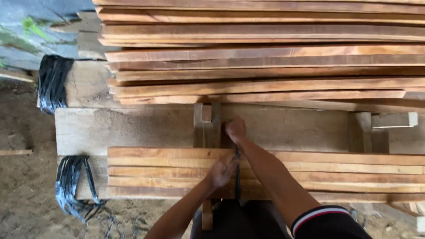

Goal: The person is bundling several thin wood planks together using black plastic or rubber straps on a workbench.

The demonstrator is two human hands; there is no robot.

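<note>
Workbench (133, 128) slats (332, 170), fingers (226, 170) gripping strap (237, 177)

Both hands (228, 150) on a black strap (237, 177) around stacked planks (155, 170)

One head-worn camera looks steeply down — close over stacked wooden planks (265, 170).

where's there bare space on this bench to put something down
The widest bare patch is the grey plank between the big slat stack and the small slat bundle. It is crowded around the upright posts, where the right hand and left hand work a black strap.
</note>
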